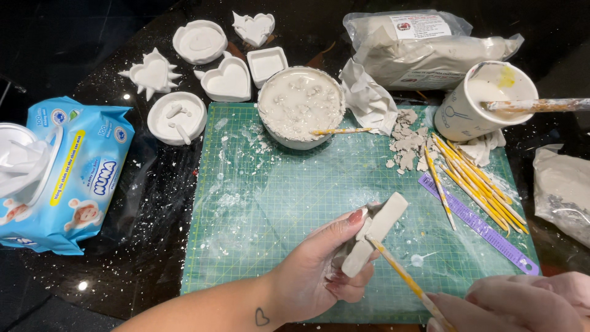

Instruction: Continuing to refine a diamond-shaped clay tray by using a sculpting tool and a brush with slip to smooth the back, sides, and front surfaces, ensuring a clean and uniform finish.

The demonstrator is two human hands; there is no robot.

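Left hand (319, 270) over green cutting mat (276, 203), fingers clamped on flat white clay piece (375, 233), tilted edge-up so tool can reach side. Right hand (522, 304) at frame bottom, fingers closed on yellow-handled tool (402, 276), tip touching clay piece edge; grip partly cut off, probably pencil-style. Bowl of white slip (301, 104) near mat's top edge, spare tools (473, 184) fanned to right on mat.

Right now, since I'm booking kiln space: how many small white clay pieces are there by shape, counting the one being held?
Heart-shaped dishes: 3
Round dishes: 2
Square dish: 1
Flat piece in the left hand: 1
Total: 7
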